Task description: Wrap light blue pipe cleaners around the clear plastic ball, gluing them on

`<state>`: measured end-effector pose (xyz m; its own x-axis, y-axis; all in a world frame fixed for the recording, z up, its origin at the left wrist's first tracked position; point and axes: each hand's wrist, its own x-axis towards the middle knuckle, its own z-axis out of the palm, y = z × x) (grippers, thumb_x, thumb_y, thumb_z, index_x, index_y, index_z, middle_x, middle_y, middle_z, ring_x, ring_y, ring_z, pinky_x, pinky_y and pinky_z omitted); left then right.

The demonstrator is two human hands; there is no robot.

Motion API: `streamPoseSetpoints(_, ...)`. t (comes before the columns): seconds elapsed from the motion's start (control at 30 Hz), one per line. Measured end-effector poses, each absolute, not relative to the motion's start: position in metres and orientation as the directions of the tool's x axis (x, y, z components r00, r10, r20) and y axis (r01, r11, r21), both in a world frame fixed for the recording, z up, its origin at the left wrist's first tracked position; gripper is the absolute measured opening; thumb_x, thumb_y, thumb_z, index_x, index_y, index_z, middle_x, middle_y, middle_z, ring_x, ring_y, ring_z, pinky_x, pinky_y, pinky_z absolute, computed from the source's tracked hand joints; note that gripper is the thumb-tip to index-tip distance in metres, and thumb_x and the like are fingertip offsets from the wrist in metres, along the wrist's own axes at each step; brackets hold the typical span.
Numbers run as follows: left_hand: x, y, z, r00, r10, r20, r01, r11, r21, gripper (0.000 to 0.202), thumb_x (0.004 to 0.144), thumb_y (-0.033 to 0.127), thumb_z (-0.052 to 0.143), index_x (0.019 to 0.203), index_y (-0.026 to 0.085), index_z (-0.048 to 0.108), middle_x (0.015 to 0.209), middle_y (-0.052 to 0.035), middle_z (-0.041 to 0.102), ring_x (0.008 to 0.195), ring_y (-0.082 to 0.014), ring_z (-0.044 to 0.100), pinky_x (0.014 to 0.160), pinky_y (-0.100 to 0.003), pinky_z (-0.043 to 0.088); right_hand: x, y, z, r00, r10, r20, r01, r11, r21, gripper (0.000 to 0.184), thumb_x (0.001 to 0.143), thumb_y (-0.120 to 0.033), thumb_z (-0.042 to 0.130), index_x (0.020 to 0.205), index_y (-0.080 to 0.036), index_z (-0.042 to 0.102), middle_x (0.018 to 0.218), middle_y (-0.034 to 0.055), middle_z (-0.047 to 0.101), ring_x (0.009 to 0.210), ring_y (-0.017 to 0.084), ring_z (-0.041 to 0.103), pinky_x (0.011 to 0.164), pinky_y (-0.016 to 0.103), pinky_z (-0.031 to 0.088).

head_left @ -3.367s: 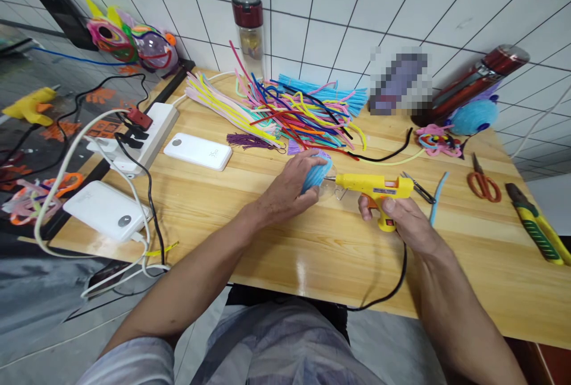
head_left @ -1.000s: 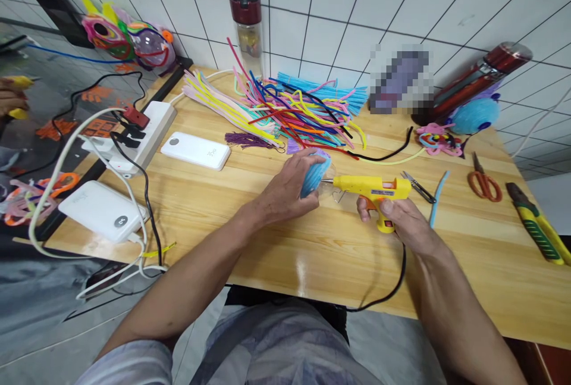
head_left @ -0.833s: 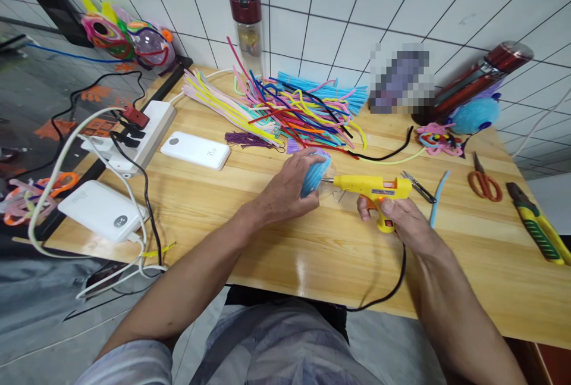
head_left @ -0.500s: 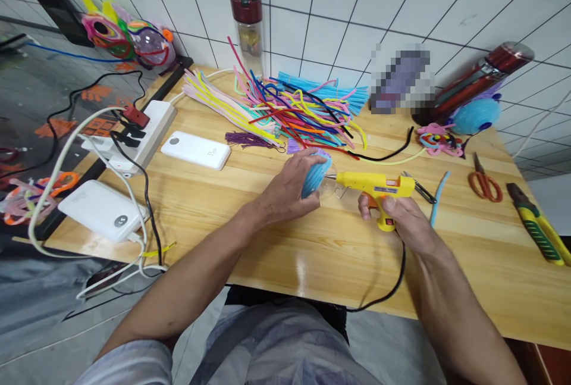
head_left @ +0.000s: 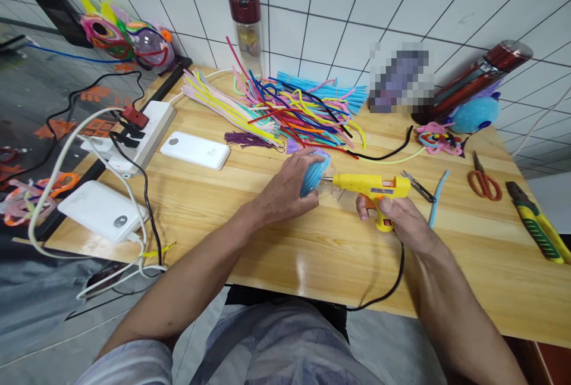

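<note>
My left hand (head_left: 292, 185) is wrapped round a clear ball partly covered with light-blue pipe cleaner (head_left: 316, 174); the palm and fingers hide much of it. The ball's bare side faces right. In my right hand (head_left: 404, 218) is a yellow hot glue gun (head_left: 368, 184), with fingers at its orange trigger. Its metal nozzle points left and meets or nearly meets the ball; contact I cannot tell. A black cord runs from the handle down past the table's front edge. Just beyond my left hand lies a lilac bundle (head_left: 294, 146) of pipe cleaners.
Behind my hands is a heap of coloured pipe cleaners (head_left: 307, 111). White power banks (head_left: 195, 150) and a power strip (head_left: 149, 135) with cables are at left. Snips (head_left: 419, 186), a blue pipe cleaner piece (head_left: 439, 199), scissors (head_left: 484, 181) and pliers (head_left: 537, 227) lie right. Bottles stand behind.
The glue gun and my right hand have shifted slightly left, bringing the nozzle closer in against the ball. My left hand stays almost still.
</note>
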<state>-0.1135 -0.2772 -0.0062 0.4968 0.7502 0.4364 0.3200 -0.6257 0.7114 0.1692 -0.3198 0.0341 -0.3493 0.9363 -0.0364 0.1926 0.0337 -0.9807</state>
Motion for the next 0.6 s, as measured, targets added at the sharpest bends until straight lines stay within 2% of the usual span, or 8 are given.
streamPoseSetpoints(0.33, -0.1129, -0.2775, -0.0066, 0.490, 0.754, 0.437, 0.318, -0.621, 0.716, 0.069, 0.085, 0.017, 0.062, 0.150, 0.024, 0.042, 0.161, -0.0194, 0.048, 0.160, -0.0364, 0.040, 0.132, -0.063, 0.034, 0.1706, -0.3191, 0.0324, -0.382, 0.924, -0.019, 0.193, 0.059, -0.979, 0.058, 0.094, -0.077, 0.066, 0.087, -0.020, 0.075, 0.076, 0.0053, 0.069, 0.069, 0.020, 0.063, 0.068, 0.036, 0.054)
streamPoseSetpoints(0.6, -0.1121, -0.2772, -0.0062, 0.493, 0.747, 0.446, 0.327, -0.634, 0.701, 0.067, 0.086, 0.017, 0.062, 0.149, 0.022, 0.041, 0.160, -0.0208, 0.048, 0.159, -0.0359, 0.042, 0.132, -0.062, 0.035, 0.1678, -0.3187, 0.0343, -0.325, 0.945, -0.045, 0.212, 0.027, -0.977, 0.062, 0.088, -0.083, 0.068, 0.086, -0.021, 0.075, 0.075, 0.0065, 0.069, 0.068, 0.023, 0.063, 0.067, 0.039, 0.055)
